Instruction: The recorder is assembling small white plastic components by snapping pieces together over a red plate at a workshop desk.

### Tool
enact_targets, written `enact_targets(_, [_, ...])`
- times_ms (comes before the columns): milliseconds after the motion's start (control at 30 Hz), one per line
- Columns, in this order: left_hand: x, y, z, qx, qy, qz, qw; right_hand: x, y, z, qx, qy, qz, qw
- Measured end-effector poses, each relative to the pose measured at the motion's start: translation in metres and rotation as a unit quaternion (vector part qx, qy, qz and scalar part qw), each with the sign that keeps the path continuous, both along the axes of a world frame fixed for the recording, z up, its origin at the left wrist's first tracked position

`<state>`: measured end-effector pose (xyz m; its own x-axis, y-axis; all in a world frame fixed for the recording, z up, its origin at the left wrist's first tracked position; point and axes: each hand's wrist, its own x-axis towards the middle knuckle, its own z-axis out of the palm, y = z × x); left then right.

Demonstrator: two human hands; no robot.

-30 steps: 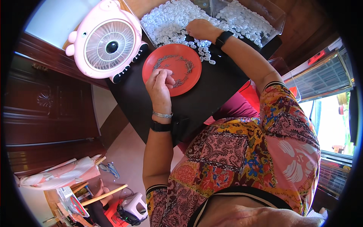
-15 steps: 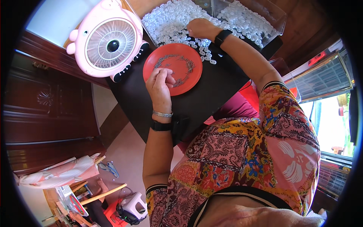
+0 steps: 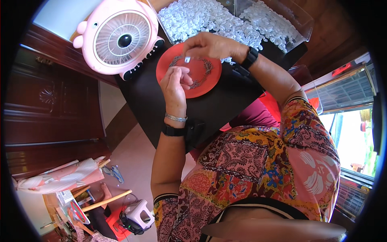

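Observation:
My right hand (image 3: 211,46) is over the red plate (image 3: 213,78), its fingertips pinching a small white plastic clip (image 3: 187,59). Just below it, my left hand (image 3: 175,82) is held palm inward above the plate's near left part, fingers curled and thumb and forefinger close together. Whatever lies in those fingers is too small to make out. Thin grey nails (image 3: 207,68) lie in a loose ring on the plate. Behind the plate, a heap of white plastic clips (image 3: 197,18) spills out of a clear bin (image 3: 304,30) onto the black table (image 3: 139,90).
A pink animal-shaped fan (image 3: 86,44) stands at the table's left edge. On the floor to the lower left are slippers (image 3: 115,173), a white and red stool (image 3: 139,211) and a wooden pole (image 3: 107,200). A person's foot (image 3: 106,191) shows near them.
My right hand has come from the clip heap toward my left hand, bringing a white plastic clip. My left hand has stayed nearly in place over the plate.

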<state>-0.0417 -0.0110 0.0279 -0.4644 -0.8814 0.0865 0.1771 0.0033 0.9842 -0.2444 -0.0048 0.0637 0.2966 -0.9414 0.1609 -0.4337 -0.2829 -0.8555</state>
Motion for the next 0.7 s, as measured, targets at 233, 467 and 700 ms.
enact_targets(233, [0.003, -0.003, 0.003, 0.100, 0.082, -0.017, 0.991, 0.037, 0.008, -0.001, -0.179, 0.008, 0.001, 0.984])
enact_targets(467, [0.006, -0.005, 0.007, 0.135, 0.151, 0.003, 0.979, 0.047, 0.016, -0.003, -0.284, 0.045, -0.064, 0.956])
enact_targets(700, [0.004, -0.005, 0.003, 0.121, 0.131, 0.016, 0.984, 0.048, 0.018, -0.008, -0.375, 0.164, -0.082, 0.909])
